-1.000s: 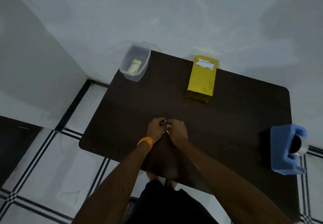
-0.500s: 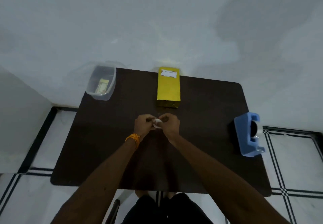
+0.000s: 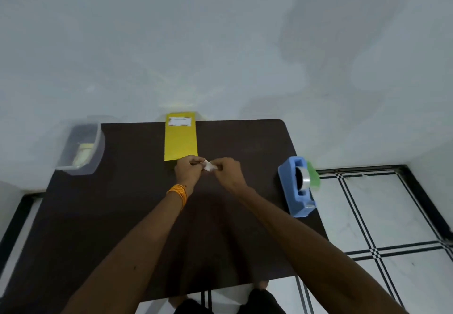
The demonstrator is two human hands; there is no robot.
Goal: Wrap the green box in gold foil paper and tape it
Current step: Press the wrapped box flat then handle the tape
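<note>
Left hand (image 3: 190, 170) pinches one end of a small white scrap (image 3: 208, 165), fingers curled; the box (image 3: 181, 142), fully gold with no green showing, lies just behind it at the table's (image 3: 122, 215) rear edge. Right hand (image 3: 226, 170) pinches the other end. A second ago the hands touched; now they stand slightly apart with the scrap exposed between them, probably tape or backing being peeled for a final seal. Dispenser (image 3: 295, 188) sits at the right edge. Tub (image 3: 81, 151) contents, label (image 3: 179, 121) text and the scrap's material cannot be made out.
</note>
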